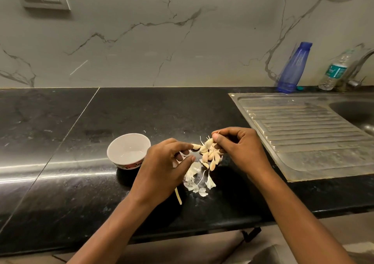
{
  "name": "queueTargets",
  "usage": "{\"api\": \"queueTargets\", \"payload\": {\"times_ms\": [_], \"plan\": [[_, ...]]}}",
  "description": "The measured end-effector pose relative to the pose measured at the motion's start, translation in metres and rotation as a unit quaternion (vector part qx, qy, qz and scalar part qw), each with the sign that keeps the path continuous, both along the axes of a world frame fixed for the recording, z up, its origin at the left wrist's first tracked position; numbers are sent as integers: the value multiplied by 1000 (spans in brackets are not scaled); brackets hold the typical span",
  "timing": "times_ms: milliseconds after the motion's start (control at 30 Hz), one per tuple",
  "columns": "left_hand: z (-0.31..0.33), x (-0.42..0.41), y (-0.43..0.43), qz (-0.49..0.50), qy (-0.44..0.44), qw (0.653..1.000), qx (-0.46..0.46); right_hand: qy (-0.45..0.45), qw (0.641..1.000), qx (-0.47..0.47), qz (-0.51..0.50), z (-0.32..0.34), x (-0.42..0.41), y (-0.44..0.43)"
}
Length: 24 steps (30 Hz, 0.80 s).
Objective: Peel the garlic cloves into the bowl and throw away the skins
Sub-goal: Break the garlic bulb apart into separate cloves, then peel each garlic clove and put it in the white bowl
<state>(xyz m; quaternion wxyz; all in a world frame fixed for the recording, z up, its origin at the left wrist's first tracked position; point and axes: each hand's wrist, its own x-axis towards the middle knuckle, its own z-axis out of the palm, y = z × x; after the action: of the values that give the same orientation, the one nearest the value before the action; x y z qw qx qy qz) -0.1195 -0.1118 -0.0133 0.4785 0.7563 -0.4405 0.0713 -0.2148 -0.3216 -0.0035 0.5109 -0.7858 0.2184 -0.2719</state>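
Locate the garlic cloves (210, 156) heaped on the table (141, 112), directly ahead and between the two hands. Locate the bowl (127, 149) just left of the heap, upright and apparently holding no clove yet. Judged to be parked there for a short drop from the left hand (162, 166).

Note the loose skins (194, 183) gathered on the near side of the heap and touching it. Note also a pale stalk (178, 196) lying partly under the left wrist. Probably kept in one patch for a single sweep at disposal.

Right hand (240, 148):
- Entering from the right, palm turned down and inward, fingers curled.
- Pinching the papery tip of the topmost clove (208, 143) between thumb and forefinger.
- Gripped at the tip, in all likelihood, to start the tear there.

Left hand:
- Entering from the left, knuckles up, fingers curled.
- Touching the edge clove (196, 146) at the heap's left side with the forefinger tip, thumb held apart below it.
- Cannot tell whether gripping or merely steadying.

Treat peeling as barely begun. Keep skins off the drainboard (303, 132), just beside the right hand.
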Motion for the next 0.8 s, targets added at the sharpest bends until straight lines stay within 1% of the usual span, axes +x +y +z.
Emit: {"api": "queueTargets", "payload": {"times_ms": [200, 333, 433, 500, 533, 600, 667, 733, 800], "plan": [[-4, 3, 23, 25, 6, 1000, 4, 51, 997, -47, -15, -17, 16, -16], [-1, 4, 41, 46, 1, 999, 17, 59, 988, -138, -43, -12, 19, -17], [1, 4, 56, 91, -20, 995, 20, 66, 978, -196, -4, 2, 27, -12], [0, 5, 65, 136, -39, 989, 32, 107, 964, -237, 57, 9, 38, -7], [-1, 6, 68, 157, -43, 986, 41, 137, 951, -264, 82, 12, 43, -4], [-3, 7, 73, 185, -41, 980, 60, 200, 919, -322, 109, 14, 53, 1], [-5, 9, 77, 202, -41, 975, 79, 243, 893, -359, 124, 15, 60, 5], [-6, 11, 81, 217, -34, 972, 89, 262, 879, -378, 129, 14, 63, 6], [-6, 15, 84, 223, -27, 970, 93, 267, 875, -383, 125, 13, 64, 5]]}}
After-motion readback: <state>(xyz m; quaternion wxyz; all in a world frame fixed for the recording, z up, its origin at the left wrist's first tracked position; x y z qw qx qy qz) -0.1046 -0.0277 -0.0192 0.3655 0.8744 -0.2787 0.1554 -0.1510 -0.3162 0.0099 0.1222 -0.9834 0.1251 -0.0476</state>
